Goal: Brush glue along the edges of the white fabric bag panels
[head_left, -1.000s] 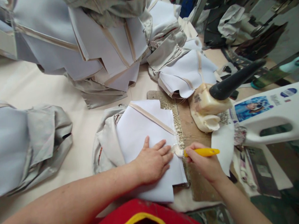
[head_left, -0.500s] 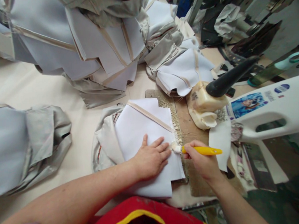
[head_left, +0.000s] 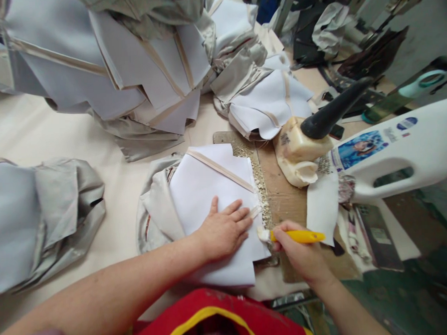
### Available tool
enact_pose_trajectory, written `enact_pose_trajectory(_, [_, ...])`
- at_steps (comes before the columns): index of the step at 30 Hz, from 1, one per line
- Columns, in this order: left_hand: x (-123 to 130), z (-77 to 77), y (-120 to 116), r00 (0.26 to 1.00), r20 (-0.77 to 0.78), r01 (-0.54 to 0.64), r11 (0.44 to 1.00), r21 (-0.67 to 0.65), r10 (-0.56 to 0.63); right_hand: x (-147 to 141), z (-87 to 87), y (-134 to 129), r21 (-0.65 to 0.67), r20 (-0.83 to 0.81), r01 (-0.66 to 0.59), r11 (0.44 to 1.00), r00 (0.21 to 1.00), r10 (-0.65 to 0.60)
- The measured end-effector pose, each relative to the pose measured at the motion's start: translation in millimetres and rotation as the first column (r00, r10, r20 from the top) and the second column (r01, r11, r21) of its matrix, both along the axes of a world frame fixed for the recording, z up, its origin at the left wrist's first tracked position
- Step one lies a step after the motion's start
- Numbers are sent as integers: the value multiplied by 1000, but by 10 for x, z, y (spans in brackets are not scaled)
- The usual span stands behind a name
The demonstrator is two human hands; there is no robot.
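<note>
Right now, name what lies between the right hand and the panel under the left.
In the head view, the yellow brush spans from the right hand to that white panel, above a crusted strip.

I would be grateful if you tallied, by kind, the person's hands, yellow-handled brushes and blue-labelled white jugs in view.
Hands: 2 (left hand, right hand)
Yellow-handled brush: 1
Blue-labelled white jug: 1
Total: 4
</note>
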State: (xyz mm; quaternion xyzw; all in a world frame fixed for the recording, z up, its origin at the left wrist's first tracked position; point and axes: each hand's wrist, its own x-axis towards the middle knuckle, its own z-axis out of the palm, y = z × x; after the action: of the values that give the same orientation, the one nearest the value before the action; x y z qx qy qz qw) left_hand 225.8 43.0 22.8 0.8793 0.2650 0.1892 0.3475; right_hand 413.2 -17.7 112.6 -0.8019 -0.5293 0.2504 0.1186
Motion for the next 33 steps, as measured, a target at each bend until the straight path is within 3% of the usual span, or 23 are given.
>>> enact_pose_trajectory(2, [0, -1, 0, 1000, -7, 6, 1000, 2, -6, 34, 37, -147, -81, 7, 51, 995, 999, -51])
enact_pose_trajectory(4, [9, 15, -2, 1000, -21, 8, 1000, 16, -8, 41, 70, -154, -70, 6, 94, 993, 996, -93])
enact_pose_trajectory(8, [58, 91, 4, 997, -70, 25, 995, 97, -19, -21, 49, 137, 196, 8, 133, 971, 990, -138])
enact_pose_trajectory(10, [88, 125, 13, 996, -85, 32, 990, 137, -21, -42, -21, 212, 233, -4, 92, 968, 996, -94])
enact_pose_trajectory(14, [122, 130, 20, 996, -89, 26, 986, 164, -12, -40, -136, -120, 138, 18, 39, 990, 999, -42])
enact_pose_trajectory(19, [116, 90, -2, 997, -78, 16, 986, 164, -3, -50, 15, -672, 50, 82, 97, 994, 992, -101])
enact_pose_trajectory(23, [113, 78, -9, 997, -82, 14, 984, 176, 1, -74, 95, -687, 144, 123, 143, 979, 979, -161])
enact_pose_trajectory(25, [115, 78, -8, 997, -82, 5, 983, 182, 10, -79, 60, -646, 168, 99, 91, 982, 989, -109])
enact_pose_trajectory(29, [117, 106, -44, 995, -104, 7, 986, 167, 10, -72, 31, -659, 86, 73, -13, 996, 997, 6])
enact_pose_trajectory(33, [49, 130, -201, 994, -100, -31, 985, 169, 48, -6, 119, -747, 166, 131, 72, 983, 987, -95])
